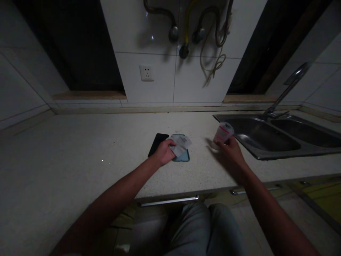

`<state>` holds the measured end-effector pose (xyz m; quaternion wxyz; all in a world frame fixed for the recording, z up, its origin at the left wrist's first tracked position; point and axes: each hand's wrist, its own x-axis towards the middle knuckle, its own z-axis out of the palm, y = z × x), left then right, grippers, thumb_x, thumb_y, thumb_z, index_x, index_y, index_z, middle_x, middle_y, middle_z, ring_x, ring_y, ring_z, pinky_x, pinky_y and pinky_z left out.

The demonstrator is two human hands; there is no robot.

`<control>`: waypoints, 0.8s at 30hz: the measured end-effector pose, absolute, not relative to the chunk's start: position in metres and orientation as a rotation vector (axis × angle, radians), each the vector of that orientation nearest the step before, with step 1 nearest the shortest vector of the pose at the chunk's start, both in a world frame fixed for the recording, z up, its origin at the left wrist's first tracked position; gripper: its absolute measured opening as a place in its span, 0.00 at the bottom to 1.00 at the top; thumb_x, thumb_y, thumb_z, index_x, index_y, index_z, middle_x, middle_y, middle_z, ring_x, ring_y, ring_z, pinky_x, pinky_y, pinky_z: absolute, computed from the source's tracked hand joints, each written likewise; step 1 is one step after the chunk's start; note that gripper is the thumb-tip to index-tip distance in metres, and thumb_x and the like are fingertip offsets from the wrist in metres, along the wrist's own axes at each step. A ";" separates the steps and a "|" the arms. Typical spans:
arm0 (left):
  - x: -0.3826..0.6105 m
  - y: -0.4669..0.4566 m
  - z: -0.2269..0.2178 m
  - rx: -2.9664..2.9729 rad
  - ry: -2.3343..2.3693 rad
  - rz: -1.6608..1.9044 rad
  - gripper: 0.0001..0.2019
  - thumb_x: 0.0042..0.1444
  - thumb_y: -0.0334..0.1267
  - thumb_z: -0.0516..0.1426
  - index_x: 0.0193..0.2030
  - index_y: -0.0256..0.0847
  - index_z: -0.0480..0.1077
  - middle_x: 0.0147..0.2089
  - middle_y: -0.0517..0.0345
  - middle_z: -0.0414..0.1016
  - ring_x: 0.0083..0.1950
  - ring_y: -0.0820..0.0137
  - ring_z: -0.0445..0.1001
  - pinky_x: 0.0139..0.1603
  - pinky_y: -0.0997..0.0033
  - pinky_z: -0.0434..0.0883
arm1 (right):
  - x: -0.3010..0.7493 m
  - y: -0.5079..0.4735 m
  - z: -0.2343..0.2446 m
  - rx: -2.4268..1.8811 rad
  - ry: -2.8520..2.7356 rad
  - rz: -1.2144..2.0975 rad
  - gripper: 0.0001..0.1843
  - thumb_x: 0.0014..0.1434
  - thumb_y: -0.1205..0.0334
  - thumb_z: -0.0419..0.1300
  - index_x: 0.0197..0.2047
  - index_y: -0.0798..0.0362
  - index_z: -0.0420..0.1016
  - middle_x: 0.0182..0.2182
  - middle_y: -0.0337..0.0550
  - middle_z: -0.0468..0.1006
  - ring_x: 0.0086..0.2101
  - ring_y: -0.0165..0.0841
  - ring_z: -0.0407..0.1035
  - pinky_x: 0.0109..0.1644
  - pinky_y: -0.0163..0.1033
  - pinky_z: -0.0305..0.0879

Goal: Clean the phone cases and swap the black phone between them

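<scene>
My left hand [164,152] pinches a thin, crumpled whitish tissue [180,145] between thumb and fingers. Beneath the tissue lies a light blue phone case [183,156], partly covered by it. A black phone [157,141] rests on the counter just left of the case, its lower right part behind my left hand. Off to the right, my right hand [229,146] is closed round a translucent plastic cup [223,132] with pink-red markings. The cup is tilted, and its lower end is close to the countertop; whether it touches cannot be told.
A pale speckled countertop [80,149] runs along the tiled wall. A double steel sink [263,137] with a curved faucet [289,85] is set in at the right. Hoses and valves [183,51] hang above a wall socket [146,73]. Drawer handles [170,201] line the front edge.
</scene>
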<state>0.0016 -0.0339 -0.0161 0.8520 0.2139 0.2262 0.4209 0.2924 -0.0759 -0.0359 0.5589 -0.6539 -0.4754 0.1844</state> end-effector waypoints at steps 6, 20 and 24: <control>0.000 -0.037 -0.014 0.402 0.386 0.798 0.32 0.42 0.25 0.50 0.58 0.28 0.65 0.50 0.39 0.80 0.55 0.52 0.77 0.62 0.39 0.66 | 0.269 -0.062 -0.018 -1.339 -1.050 0.732 0.22 0.38 0.50 0.73 0.34 0.53 0.77 0.32 0.45 0.81 0.34 0.39 0.75 0.41 0.46 0.72; 0.007 -0.043 -0.010 0.581 0.496 0.928 0.13 0.45 0.32 0.64 0.39 0.34 0.73 0.29 0.59 0.71 0.25 0.78 0.66 0.24 0.78 0.62 | 0.193 -0.029 -0.007 -0.734 -0.846 1.178 0.23 0.35 0.51 0.76 0.32 0.49 0.73 0.30 0.38 0.78 0.29 0.32 0.71 0.30 0.35 0.69; 0.015 -0.051 -0.013 0.781 0.635 1.013 0.17 0.41 0.38 0.70 0.37 0.36 0.72 0.30 0.62 0.71 0.26 0.77 0.67 0.24 0.76 0.63 | 0.191 -0.033 -0.016 -0.691 -0.845 1.201 0.21 0.37 0.53 0.76 0.31 0.50 0.73 0.25 0.34 0.73 0.23 0.26 0.64 0.23 0.31 0.62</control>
